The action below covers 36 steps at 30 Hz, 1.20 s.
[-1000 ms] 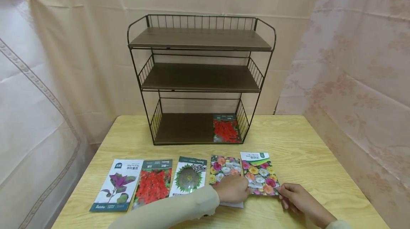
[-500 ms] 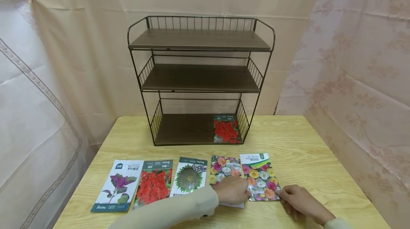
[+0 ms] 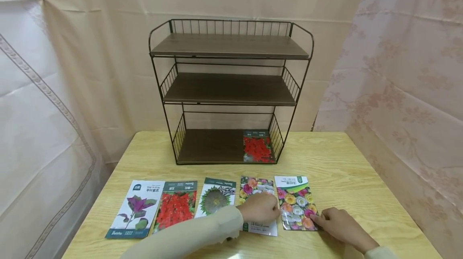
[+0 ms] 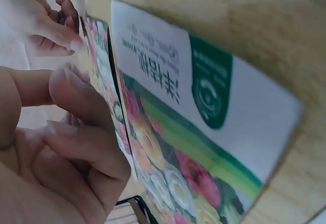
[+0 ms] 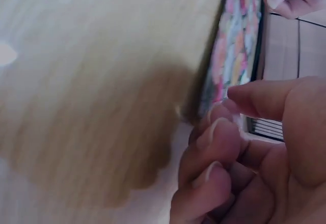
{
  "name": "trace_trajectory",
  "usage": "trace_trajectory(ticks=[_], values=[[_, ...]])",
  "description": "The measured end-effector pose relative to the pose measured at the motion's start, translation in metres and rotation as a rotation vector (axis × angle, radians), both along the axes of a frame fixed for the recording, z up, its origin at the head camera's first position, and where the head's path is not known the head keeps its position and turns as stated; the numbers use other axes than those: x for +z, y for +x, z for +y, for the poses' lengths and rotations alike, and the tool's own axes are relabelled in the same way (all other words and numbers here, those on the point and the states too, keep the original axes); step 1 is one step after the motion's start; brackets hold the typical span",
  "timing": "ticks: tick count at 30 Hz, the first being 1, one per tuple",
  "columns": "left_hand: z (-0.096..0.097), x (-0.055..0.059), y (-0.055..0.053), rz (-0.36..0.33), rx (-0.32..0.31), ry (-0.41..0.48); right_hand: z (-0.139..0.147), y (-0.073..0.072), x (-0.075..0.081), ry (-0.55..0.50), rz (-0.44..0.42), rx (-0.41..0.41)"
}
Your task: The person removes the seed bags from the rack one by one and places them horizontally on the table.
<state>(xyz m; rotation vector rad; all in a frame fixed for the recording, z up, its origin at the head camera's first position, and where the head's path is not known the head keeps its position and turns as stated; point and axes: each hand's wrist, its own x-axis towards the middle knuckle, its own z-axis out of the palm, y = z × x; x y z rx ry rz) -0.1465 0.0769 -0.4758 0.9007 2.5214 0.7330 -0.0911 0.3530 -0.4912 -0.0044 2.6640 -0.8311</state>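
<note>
A flower seed packet (image 3: 296, 202) with multicoloured blooms lies at the right end of a row on the table. My right hand (image 3: 340, 227) pinches its lower right corner, thumb on top; in the right wrist view the fingertips (image 5: 219, 132) meet at that corner. My left hand (image 3: 259, 209) is over a second multicoloured flower packet (image 3: 258, 228), covering its middle. In the left wrist view the left hand's fingers (image 4: 76, 96) are loosely curled beside the packets, with nothing between them.
Left in the row lie a sunflower packet (image 3: 216, 198), a red flower packet (image 3: 177, 206) and a purple flower packet (image 3: 135, 208). Behind stands a three-tier rack (image 3: 229, 88) with a red flower packet (image 3: 258, 147) on its bottom shelf. Curtains surround the wooden table (image 3: 343, 170).
The rightmost packet has slid slightly toward me and now lies apart from the left hand, which has let go of its left edge and drawn a little left. The right hand keeps its corner.
</note>
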Motion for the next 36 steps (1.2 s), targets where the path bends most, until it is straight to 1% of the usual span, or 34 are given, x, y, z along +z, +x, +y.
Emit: trace_trajectory(ticks=[1,3,5,8,10,12,17,21,25,30,32,36], values=[[-0.001,0.000,-0.002,-0.012,0.012,0.021,-0.001,-0.002,0.002,-0.016,0.013,0.006],[-0.003,0.000,-0.007,-0.070,0.035,0.085,-0.004,-0.006,0.007,-0.087,0.021,0.014],[-0.006,0.001,-0.011,-0.143,0.058,0.160,-0.007,-0.012,0.012,-0.169,0.001,0.012],[-0.011,0.002,-0.020,-0.279,0.089,0.273,-0.012,-0.021,0.017,-0.247,-0.013,0.001],[-0.014,0.003,-0.026,-0.337,0.111,0.317,-0.016,-0.028,0.018,-0.261,-0.018,-0.015],[-0.017,0.003,-0.033,-0.375,0.128,0.343,-0.020,-0.035,0.019,-0.265,-0.007,-0.028],[-0.024,0.004,-0.045,-0.419,0.162,0.384,-0.031,-0.052,0.020,-0.300,-0.006,-0.048],[-0.029,0.005,-0.056,-0.459,0.206,0.422,-0.040,-0.065,0.024,-0.332,-0.010,-0.052],[-0.036,0.005,-0.069,-0.460,0.257,0.449,-0.050,-0.078,0.027,-0.375,-0.001,-0.066],[-0.046,0.000,-0.086,-0.410,0.309,0.466,-0.060,-0.096,0.026,-0.388,0.019,-0.120],[-0.051,-0.002,-0.093,-0.403,0.323,0.466,-0.063,-0.103,0.024,-0.381,0.028,-0.138],[-0.061,-0.004,-0.106,-0.461,0.359,0.500,-0.069,-0.118,0.020,-0.404,0.039,-0.169]])
